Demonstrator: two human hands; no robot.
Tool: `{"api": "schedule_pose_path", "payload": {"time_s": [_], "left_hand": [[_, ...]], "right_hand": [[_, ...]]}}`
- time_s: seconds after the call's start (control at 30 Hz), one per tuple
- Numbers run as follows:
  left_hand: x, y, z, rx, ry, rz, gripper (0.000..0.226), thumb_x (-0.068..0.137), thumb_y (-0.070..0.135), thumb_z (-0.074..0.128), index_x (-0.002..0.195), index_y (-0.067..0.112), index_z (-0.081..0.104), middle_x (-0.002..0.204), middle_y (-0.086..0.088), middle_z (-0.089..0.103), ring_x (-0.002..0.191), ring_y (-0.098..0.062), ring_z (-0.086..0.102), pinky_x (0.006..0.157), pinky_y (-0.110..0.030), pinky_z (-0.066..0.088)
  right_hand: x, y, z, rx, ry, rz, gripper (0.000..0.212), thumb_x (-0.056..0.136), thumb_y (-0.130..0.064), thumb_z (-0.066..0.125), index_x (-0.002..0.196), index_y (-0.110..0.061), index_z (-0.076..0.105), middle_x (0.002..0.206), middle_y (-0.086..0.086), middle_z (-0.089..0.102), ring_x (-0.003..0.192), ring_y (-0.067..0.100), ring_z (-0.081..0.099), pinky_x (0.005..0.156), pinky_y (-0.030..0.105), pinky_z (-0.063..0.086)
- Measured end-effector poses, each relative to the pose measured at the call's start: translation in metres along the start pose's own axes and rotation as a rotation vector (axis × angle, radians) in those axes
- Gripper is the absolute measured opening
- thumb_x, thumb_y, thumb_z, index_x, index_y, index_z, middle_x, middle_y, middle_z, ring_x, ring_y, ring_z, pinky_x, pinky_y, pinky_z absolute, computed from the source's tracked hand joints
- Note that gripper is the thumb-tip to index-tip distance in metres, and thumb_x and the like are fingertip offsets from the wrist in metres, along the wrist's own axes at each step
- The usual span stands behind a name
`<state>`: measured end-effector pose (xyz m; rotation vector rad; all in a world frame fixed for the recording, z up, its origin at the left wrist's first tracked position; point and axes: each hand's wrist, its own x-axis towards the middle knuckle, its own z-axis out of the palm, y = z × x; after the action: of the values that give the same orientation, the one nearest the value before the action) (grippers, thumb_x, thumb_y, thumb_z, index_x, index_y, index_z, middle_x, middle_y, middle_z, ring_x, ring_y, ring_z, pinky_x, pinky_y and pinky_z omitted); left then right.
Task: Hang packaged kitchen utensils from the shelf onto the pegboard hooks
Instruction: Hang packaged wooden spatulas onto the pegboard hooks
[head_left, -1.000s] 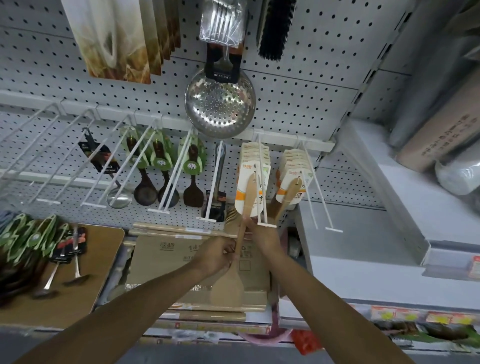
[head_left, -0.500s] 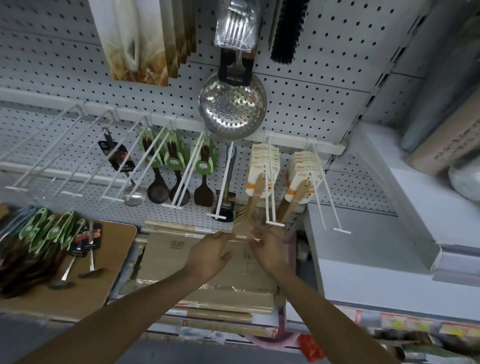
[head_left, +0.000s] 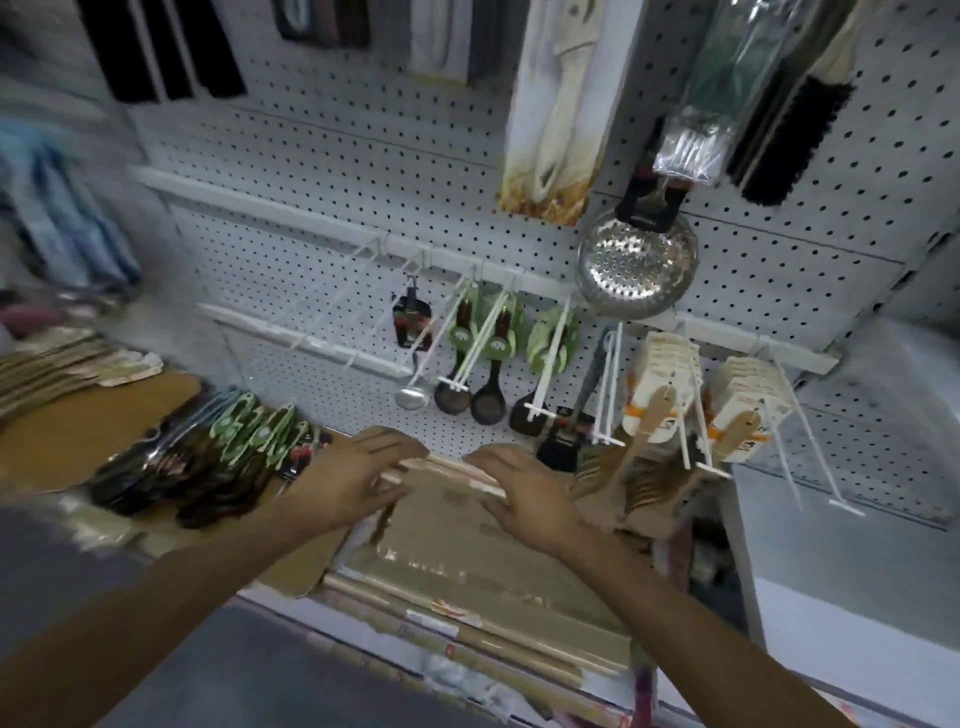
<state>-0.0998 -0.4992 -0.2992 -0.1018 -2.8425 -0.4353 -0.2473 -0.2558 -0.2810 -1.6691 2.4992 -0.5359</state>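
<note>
Fingers of left hand (head_left: 358, 470) and right hand (head_left: 519, 493) spread flat, empty, over cardboard boxes (head_left: 467, 551).

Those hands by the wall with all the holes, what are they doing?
A person is stocking a shop wall. Both hands, the left hand and the right hand, are open and hold nothing, over flat cardboard boxes on the shelf. Wooden spatulas already hang on the pegboard hooks. More packaged utensils lie waiting at left.
</note>
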Motion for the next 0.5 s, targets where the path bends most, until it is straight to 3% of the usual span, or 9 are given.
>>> {"api": "schedule_pose_path", "payload": {"time_s": [0.27,0.33,0.5], "left_hand": [[-0.120,-0.078,-0.103,0.114,0.088,-0.105,0.053,0.086,0.048,0.072,0.135,0.033,0.058,0.136,0.018,0.058,0.126,-0.003,0.051,0.102,-0.017,0.041],[-0.153,-0.098,-0.128,0.129,0.095,-0.135,0.055,0.087,0.053,0.069,0.137,0.034,0.056,0.139,0.018,0.056,0.127,-0.003,0.051,0.101,-0.021,0.045],[-0.240,-0.152,-0.178,0.211,0.069,-0.192,0.056,0.090,0.059,0.059,0.140,0.035,0.051,0.144,0.016,0.052,0.131,-0.006,0.048,0.104,-0.020,0.038]], "right_hand": [[0.080,-0.133,0.033,0.023,0.022,-0.157,0.060,0.091,-0.034,0.065,0.146,-0.026,0.042,0.142,-0.005,0.048,0.131,0.014,0.042,0.099,0.033,0.047],[0.101,-0.171,0.044,0.013,-0.022,-0.195,0.066,0.090,-0.035,0.067,0.148,-0.026,0.038,0.145,-0.004,0.045,0.133,0.015,0.040,0.102,0.036,0.045],[0.153,-0.263,0.078,-0.031,-0.041,-0.301,0.070,0.089,-0.043,0.066,0.150,-0.025,0.036,0.147,-0.003,0.044,0.133,0.016,0.040,0.103,0.036,0.045]]}}
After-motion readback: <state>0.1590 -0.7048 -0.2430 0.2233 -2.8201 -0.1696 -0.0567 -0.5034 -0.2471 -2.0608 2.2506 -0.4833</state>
